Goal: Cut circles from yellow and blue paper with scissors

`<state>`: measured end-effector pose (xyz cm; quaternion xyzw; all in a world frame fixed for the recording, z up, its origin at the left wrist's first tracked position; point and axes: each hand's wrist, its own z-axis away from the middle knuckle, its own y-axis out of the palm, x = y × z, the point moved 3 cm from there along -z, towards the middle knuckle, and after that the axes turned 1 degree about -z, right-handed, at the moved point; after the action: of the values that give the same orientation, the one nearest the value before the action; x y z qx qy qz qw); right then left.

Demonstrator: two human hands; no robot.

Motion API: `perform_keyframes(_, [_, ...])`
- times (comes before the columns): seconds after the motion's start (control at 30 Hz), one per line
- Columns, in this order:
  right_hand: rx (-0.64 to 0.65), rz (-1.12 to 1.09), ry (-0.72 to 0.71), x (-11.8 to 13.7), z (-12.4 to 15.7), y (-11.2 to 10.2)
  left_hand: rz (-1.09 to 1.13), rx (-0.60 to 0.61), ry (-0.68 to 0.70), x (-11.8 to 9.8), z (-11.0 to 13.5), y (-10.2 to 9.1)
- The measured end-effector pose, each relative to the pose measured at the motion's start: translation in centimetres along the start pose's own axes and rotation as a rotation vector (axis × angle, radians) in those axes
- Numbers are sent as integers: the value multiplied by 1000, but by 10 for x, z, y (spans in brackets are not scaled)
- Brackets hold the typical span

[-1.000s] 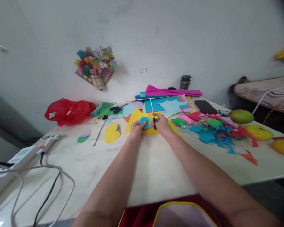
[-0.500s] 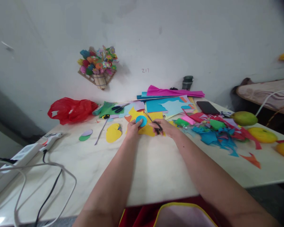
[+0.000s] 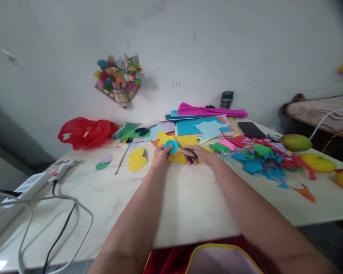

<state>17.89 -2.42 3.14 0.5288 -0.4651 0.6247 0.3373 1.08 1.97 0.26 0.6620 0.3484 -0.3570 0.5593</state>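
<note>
Left hand (image 3: 160, 155) pinches a blue paper disc (image 3: 171, 146); right hand (image 3: 201, 155) is closed around the scissors (image 3: 185, 150). With the blades so near the left fingertips, a slip could nick them.

Table (image 3: 188, 201): pale, marbled top.
Beneath the grip: yellow sheet (image 3: 188, 140).
Just left of left hand (image 3: 160, 155): yellow cut-outs (image 3: 137, 160), green and lilac ovals (image 3: 103, 163).
Far left: red plastic bag (image 3: 84, 132), power strip (image 3: 25, 186).
Right of right hand (image 3: 201, 154): paper scraps (image 3: 259, 161), phone (image 3: 250, 130), green fruit (image 3: 295, 142).
Beyond the grip: stacked coloured sheets (image 3: 205, 125).
</note>
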Motion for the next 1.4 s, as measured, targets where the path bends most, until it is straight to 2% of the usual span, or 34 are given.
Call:
perform_keyframes(0.73, [-3, -57, -19, -11, -7, 0, -27, -14, 8, -4, 3, 4])
perform_keyframes(1.4, [-46, -29, 12, 2, 0, 3, -41, -12, 3, -1, -2, 3])
